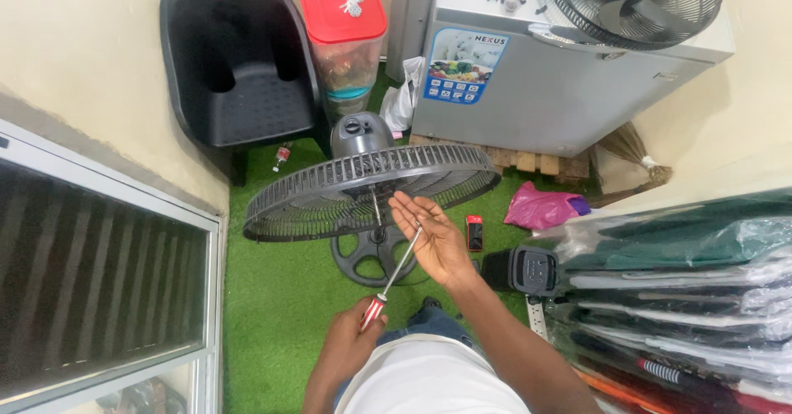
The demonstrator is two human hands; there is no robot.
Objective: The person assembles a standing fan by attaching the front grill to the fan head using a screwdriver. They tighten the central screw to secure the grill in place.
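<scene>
My left hand (351, 344) grips the red-and-white handle of a screwdriver (394, 275), whose metal shaft points up and to the right. Its tip rests at the palm of my right hand (433, 237), which is held palm-up with fingers spread, just above the fan. Below both hands stands a dark grey pedestal fan: its rear grille (363, 187) lies tilted nearly flat, the motor housing (361, 134) behind it, the bare shaft in the middle, and the round base (363, 257) on the green turf.
A black plastic chair (235, 68) and a red-lidded clear container (345, 35) stand at the back. A grey chest freezer (544, 84) carries another fan grille (631, 2). A pink bag (540, 208), a small red object (474, 231), a black box (528, 270) and wrapped folded fabric (676, 282) lie to the right.
</scene>
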